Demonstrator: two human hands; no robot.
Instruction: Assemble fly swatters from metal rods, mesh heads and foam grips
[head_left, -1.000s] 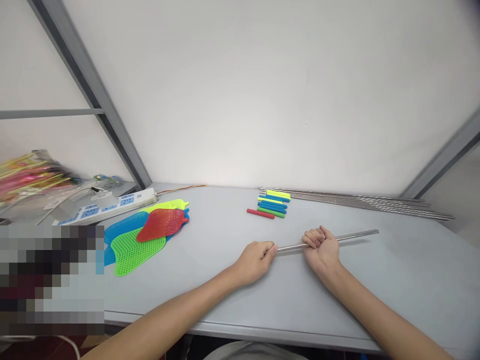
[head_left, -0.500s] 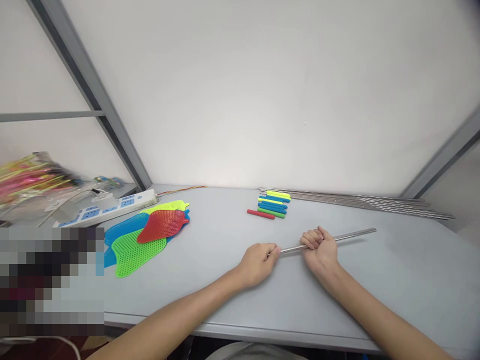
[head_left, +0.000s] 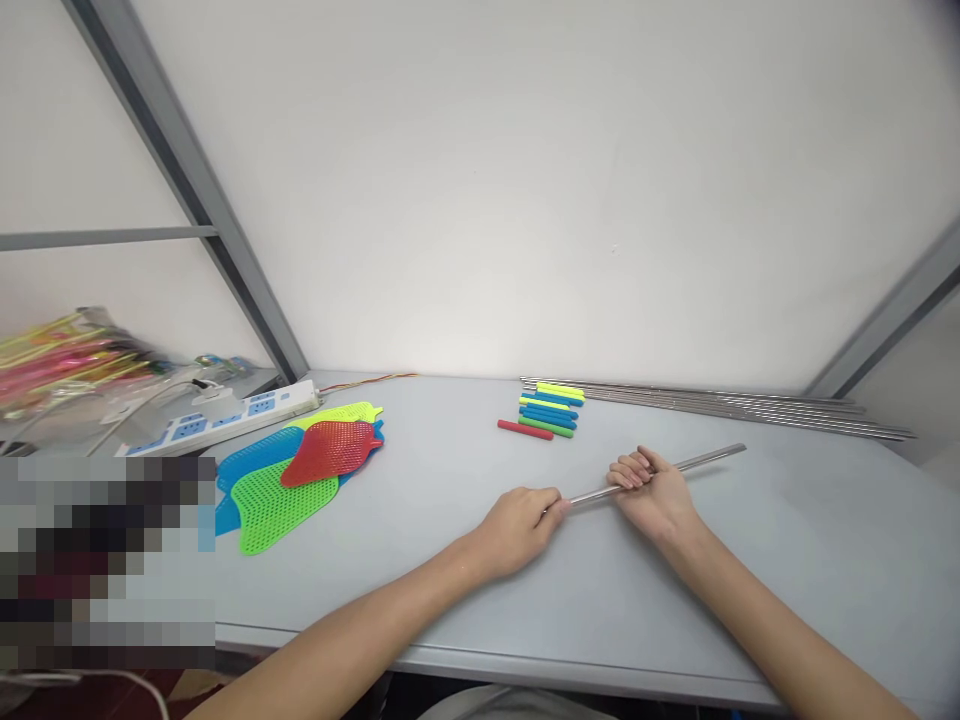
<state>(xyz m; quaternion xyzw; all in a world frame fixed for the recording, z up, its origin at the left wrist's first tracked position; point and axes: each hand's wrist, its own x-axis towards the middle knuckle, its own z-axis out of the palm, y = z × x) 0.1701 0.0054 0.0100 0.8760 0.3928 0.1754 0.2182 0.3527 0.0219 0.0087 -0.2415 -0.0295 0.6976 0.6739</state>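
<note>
A thin silvery metal rod (head_left: 709,458) slants over the grey table, its free end up to the right. Close to its left end, my left hand (head_left: 521,535) is closed on the rod, pinching it between thumb and fingers. Farther along, my right hand (head_left: 651,498) is turned palm up, with its fingers curled over the same rod. The rod's left tip is mostly hidden by my left hand. Beyond my hands lie a red plastic tube (head_left: 525,430) and a green tube (head_left: 546,428), beside several blue and yellow tubes (head_left: 551,410).
Perforated fly swatter heads in red (head_left: 326,453), green (head_left: 289,503), blue and yellow overlap at the left. Behind them is a white power strip (head_left: 281,403). A bundle of metal rods (head_left: 720,402) runs along the wall. Bagged colourful items (head_left: 67,355) lie far left.
The rod's free end has risen slightly. Both hands keep their grip on it, with the right wrist turned a little. The whole view has shifted slightly.
</note>
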